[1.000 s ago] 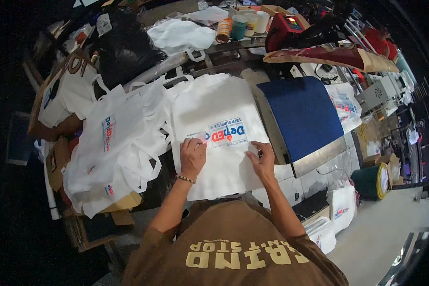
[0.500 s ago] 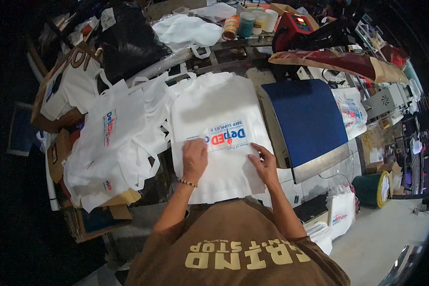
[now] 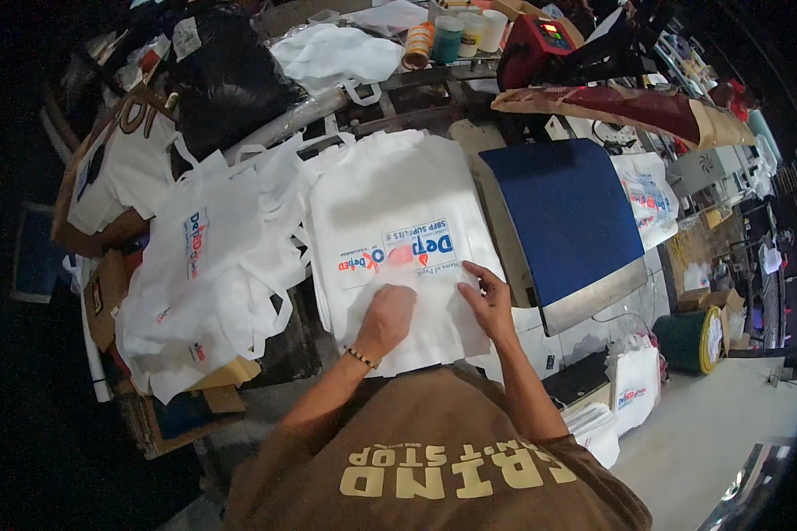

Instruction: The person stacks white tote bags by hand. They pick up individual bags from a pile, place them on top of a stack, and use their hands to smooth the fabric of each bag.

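Note:
A white fabric bag [image 3: 394, 190] with blue and red print lies flat in front of me, on top of a stack of similar bags. My left hand [image 3: 385, 317] is over its near part, just below the print. The fingers there curl inward, and their tips are smeared by motion, so whether they hold anything is unclear. Beside the print's right end rests my right hand [image 3: 489, 301], thumb and forefinger apart, touching the bag near its right edge. Part of the red lettering looks blurred.
A heap of printed white bags [image 3: 204, 265] lies to the left. Right of the stack is a dark blue pad [image 3: 562, 217] with a metal front edge. A red machine [image 3: 536, 49] with a lit display and several jars [image 3: 447, 40] stand behind. More bags [image 3: 633, 380] stand lower right.
My left hand has moved right and nearer to me, uncovering the left end of the print. My right hand keeps about the same place on the bag.

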{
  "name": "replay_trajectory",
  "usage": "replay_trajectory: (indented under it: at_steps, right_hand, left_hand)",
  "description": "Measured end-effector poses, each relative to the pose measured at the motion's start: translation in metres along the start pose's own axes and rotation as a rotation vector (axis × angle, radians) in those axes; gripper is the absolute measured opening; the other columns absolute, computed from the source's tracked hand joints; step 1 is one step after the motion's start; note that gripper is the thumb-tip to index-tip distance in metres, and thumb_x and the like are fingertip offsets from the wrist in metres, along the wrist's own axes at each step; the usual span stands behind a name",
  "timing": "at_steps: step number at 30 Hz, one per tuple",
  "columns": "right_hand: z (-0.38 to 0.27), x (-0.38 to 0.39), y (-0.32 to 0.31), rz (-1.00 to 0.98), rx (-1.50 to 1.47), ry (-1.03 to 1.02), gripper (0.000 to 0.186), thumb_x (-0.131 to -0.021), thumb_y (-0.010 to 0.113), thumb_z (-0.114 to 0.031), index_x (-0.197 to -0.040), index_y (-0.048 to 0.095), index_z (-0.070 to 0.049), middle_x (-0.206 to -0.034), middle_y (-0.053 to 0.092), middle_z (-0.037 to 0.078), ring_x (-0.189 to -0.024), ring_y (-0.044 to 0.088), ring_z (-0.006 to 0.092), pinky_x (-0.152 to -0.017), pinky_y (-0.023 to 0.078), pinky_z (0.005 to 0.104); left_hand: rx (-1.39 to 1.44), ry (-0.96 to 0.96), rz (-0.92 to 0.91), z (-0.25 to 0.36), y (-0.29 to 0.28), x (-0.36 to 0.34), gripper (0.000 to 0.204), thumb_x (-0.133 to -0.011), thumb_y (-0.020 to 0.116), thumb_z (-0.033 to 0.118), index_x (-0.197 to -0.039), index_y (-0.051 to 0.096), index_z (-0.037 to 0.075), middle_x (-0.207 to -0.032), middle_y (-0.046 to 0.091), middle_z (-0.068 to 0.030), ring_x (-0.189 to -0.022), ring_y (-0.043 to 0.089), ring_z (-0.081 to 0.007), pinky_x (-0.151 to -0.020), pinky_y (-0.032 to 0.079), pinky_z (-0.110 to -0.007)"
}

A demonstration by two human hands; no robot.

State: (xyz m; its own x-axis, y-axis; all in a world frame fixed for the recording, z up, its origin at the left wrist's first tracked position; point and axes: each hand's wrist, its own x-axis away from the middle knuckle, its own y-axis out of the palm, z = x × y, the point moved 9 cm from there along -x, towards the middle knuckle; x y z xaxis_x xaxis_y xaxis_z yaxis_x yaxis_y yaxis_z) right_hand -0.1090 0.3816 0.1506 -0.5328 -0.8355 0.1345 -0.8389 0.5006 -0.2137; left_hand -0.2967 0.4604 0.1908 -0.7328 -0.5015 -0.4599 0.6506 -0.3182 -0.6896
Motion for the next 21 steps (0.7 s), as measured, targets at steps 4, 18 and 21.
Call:
replay_trajectory:
  at_steps: [4,18,21]
  right_hand:
    - [-0.004,0.001,-0.001,0.011,0.023,0.013,0.048,-0.087,0.071,-0.012,-0.131,0.060,0.003,-0.115,0.068,0.013,-0.097,0.061,0.0143,-0.087,0.050,0.0294]
    - [0.011,-0.007,-0.001,0.002,0.010,-0.027,0.046,-0.086,0.072,-0.011,-0.129,0.063,-0.001,-0.113,0.069,0.009,-0.083,0.061,0.0125,-0.074,0.053,0.0284]
    - [-0.004,-0.004,-0.003,0.022,0.006,-0.126,0.045,-0.086,0.072,-0.010,-0.129,0.063,-0.001,-0.112,0.069,0.009,-0.084,0.061,0.0132,-0.074,0.052,0.0288]
  left_hand:
    - [0.094,-0.046,0.045,0.004,0.001,0.005,0.012,-0.083,0.064,0.000,-0.094,0.062,-0.001,-0.097,0.066,-0.0151,-0.091,0.062,-0.0333,-0.086,0.049,-0.045]
    - [0.346,-0.041,-0.184,0.045,0.010,0.007,0.009,-0.085,0.060,0.001,-0.093,0.063,-0.003,-0.095,0.066,-0.0150,-0.090,0.063,-0.0341,-0.084,0.052,-0.042]
    - [0.406,0.026,-0.290,0.055,0.019,0.018,0.011,-0.087,0.059,0.001,-0.095,0.066,-0.001,-0.094,0.067,-0.0145,-0.089,0.064,-0.0338,-0.084,0.053,-0.041]
